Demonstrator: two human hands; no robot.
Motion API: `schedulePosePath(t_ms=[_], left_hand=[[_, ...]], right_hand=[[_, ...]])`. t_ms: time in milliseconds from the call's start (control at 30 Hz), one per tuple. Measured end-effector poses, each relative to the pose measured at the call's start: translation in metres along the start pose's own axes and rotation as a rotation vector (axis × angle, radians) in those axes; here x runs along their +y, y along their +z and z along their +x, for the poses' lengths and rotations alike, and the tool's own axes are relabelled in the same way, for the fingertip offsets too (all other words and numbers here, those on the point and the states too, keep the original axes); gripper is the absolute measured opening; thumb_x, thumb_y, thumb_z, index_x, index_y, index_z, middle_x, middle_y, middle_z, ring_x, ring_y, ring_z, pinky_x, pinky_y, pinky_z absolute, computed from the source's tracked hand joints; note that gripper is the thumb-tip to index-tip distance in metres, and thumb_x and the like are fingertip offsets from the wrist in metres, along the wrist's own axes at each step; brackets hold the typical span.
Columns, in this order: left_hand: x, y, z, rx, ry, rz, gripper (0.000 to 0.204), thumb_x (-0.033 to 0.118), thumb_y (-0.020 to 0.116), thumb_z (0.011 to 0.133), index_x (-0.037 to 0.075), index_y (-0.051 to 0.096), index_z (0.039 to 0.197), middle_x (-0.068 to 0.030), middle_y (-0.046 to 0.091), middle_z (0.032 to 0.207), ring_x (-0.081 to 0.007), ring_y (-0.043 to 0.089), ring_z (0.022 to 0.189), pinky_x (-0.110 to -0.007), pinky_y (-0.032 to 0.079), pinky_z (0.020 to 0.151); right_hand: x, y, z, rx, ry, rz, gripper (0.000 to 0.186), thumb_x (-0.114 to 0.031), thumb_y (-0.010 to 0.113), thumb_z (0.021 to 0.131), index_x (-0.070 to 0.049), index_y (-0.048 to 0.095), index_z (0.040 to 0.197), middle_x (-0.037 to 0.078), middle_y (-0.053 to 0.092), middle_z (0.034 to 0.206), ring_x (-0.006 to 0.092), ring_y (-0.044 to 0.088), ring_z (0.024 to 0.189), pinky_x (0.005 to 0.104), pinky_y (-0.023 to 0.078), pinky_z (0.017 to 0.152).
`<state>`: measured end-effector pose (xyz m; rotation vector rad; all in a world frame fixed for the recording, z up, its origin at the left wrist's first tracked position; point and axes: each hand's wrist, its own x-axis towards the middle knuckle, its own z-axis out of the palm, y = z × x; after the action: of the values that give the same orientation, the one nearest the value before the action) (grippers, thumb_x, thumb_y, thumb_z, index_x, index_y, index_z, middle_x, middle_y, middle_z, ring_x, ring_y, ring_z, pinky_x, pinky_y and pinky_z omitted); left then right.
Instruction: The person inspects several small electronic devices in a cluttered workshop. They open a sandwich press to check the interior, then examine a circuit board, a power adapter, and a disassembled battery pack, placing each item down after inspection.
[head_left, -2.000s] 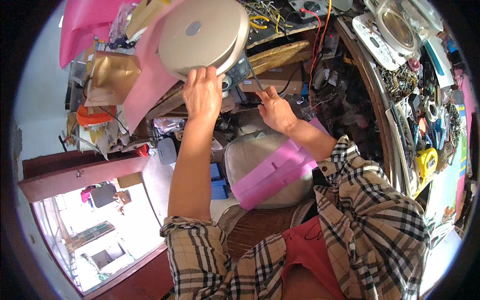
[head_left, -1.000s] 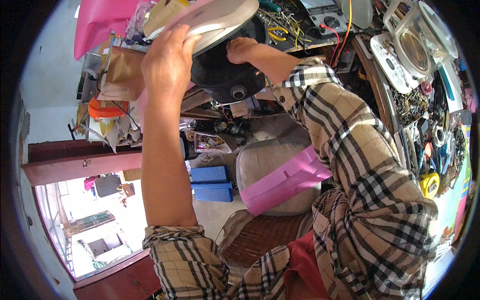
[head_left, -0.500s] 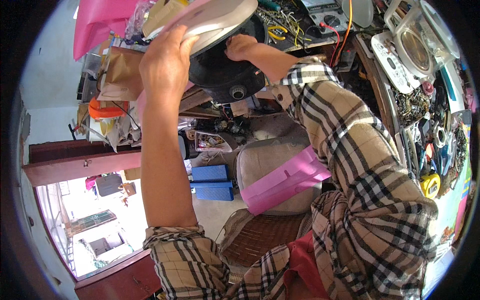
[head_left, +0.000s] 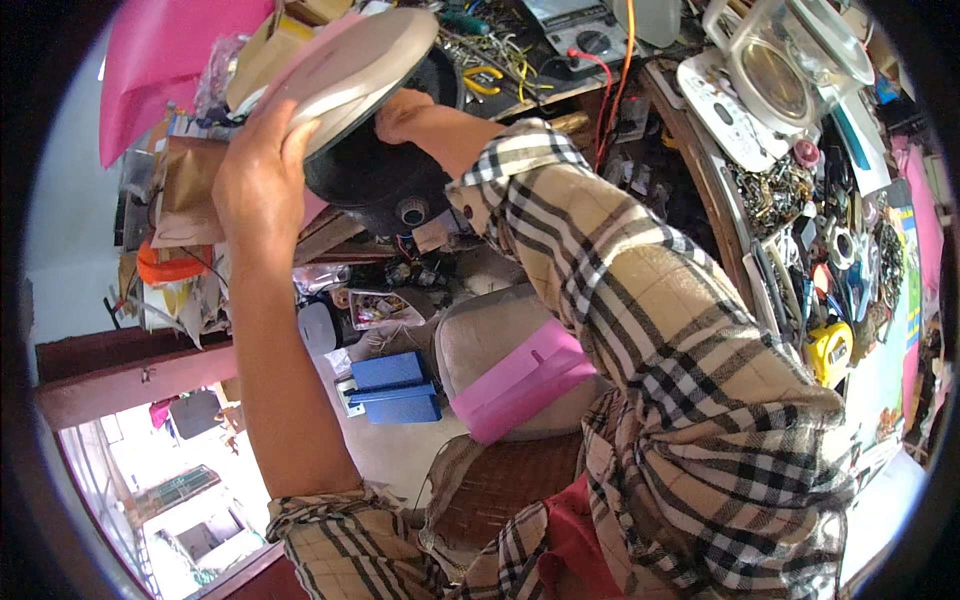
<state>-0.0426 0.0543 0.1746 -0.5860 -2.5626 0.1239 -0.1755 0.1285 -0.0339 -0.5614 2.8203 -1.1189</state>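
Note:
My left hand [head_left: 262, 185] is closed on the rim of a pale round disc [head_left: 375, 55], like a lid. The disc is tilted up over a black round tub [head_left: 370, 185] with a silver-ringed knob on its near side. My right hand [head_left: 405, 115] reaches into the tub beneath the disc, its fingers curled together. Its fingertips are hidden, so what it holds, if anything, does not show.
Yellow-handled pliers [head_left: 483, 82] lie among wires behind the tub. A meter with red and orange leads [head_left: 597, 42] stands beyond. On the right bench are a yellow tape measure [head_left: 829, 352] and many small parts. A stool with a pink folder [head_left: 520, 385] stands below.
The whole view has shifted, so the scene sits further left and mostly lower. My left hand keeps its hold on the disc, and my right hand stays inside the tub.

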Motion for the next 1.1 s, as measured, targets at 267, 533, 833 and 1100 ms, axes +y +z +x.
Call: schedulePosePath(t_ms=[267, 533, 833, 1100], left_hand=[[0.014, 0.005, 0.009, -0.008, -0.010, -0.050, 0.028, 0.022, 0.062, 0.087, 0.001, 0.065, 0.106, -0.0193, 0.065, 0.100, -0.0337, 0.062, 0.093, -0.039, 0.047, 0.081], [0.018, 0.000, -0.008, -0.131, -0.105, 0.012, 0.030, 0.024, 0.062, 0.087, 0.002, 0.064, 0.107, -0.0197, 0.065, 0.100, -0.0352, 0.061, 0.093, -0.040, 0.047, 0.081], [0.052, 0.044, -0.062, -0.071, -0.044, -0.048, 0.024, 0.023, 0.068, 0.081, 0.003, 0.065, 0.094, -0.0125, 0.062, 0.083, -0.0317, 0.060, 0.078, -0.041, 0.048, 0.069], [0.051, 0.078, -0.100, -0.119, -0.110, -0.060, 0.025, 0.022, 0.070, 0.079, 0.004, 0.065, 0.096, -0.0137, 0.063, 0.086, -0.0329, 0.061, 0.081, -0.041, 0.049, 0.070]], right_hand=[[0.022, -0.012, 0.029, 0.385, -0.376, 0.103, 0.046, -0.011, 0.044, 0.095, -0.014, 0.038, 0.140, 0.006, 0.043, 0.141, 0.0197, 0.038, 0.131, 0.0335, 0.032, 0.109], [0.006, -0.076, -0.149, 0.376, 0.060, 0.500, 0.021, -0.021, 0.055, 0.087, -0.002, 0.066, 0.086, 0.019, 0.064, 0.081, 0.0362, 0.063, 0.077, 0.0410, 0.050, 0.072], [0.292, 0.028, -0.287, 0.743, 0.725, 0.264, 0.025, -0.025, 0.055, 0.092, -0.002, 0.055, 0.099, 0.009, 0.061, 0.081, 0.0183, 0.059, 0.067, 0.0345, 0.050, 0.058], [0.375, 0.011, -0.244, 0.419, 1.030, 0.589, 0.046, -0.037, 0.069, 0.083, -0.005, 0.056, 0.112, 0.011, 0.064, 0.098, 0.0207, 0.062, 0.087, 0.0365, 0.051, 0.074]])
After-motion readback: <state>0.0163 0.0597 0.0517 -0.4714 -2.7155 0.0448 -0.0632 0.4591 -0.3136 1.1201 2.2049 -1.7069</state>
